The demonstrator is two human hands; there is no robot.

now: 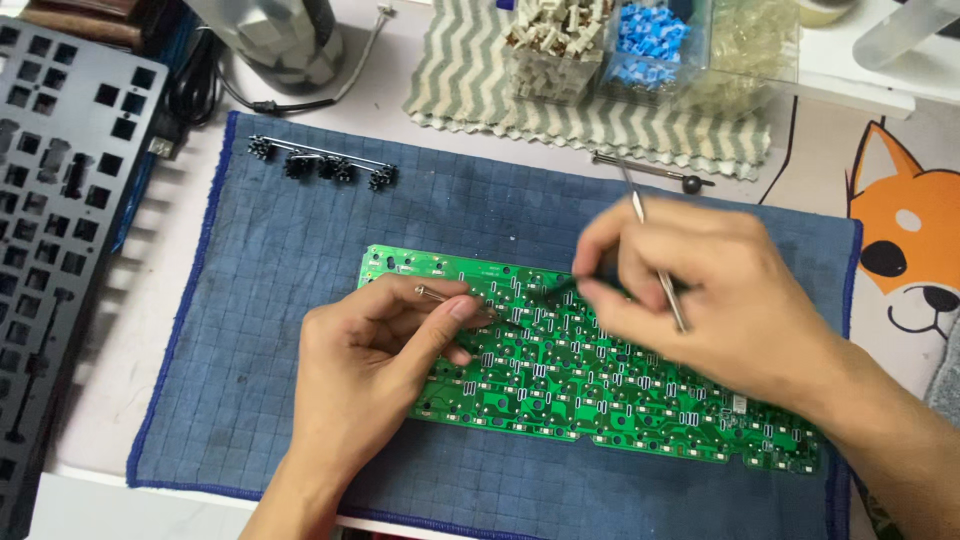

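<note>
At the top of the desk stand clear plastic boxes (655, 45) on a grey-and-white zigzag woven cloth (470, 80): one compartment holds beige keyboard switches (552, 38), the next blue ones (648, 38), the last clear pale parts (745, 45). An orange fox picture (905, 225) is printed on the desk mat at right. A black perforated metal keyboard plate (60, 180) lies at left. On the blue gridded terry towel (260, 330) rest black wire stabiliser bars (320, 162) near its top edge, a thin metal tool with a ball end (650, 170), and, in the middle, the long green printed circuit board (600, 390), flat and slightly slanted.

The left hand (370, 370) rests on the board's left part, thumb and forefinger pressed together, pinching a small metal piece (432, 293). The right hand (700, 290) hovers over the board's upper middle, fingers pinching slim silver tweezers (660, 265) (blurred, tip lost against the board).
</note>
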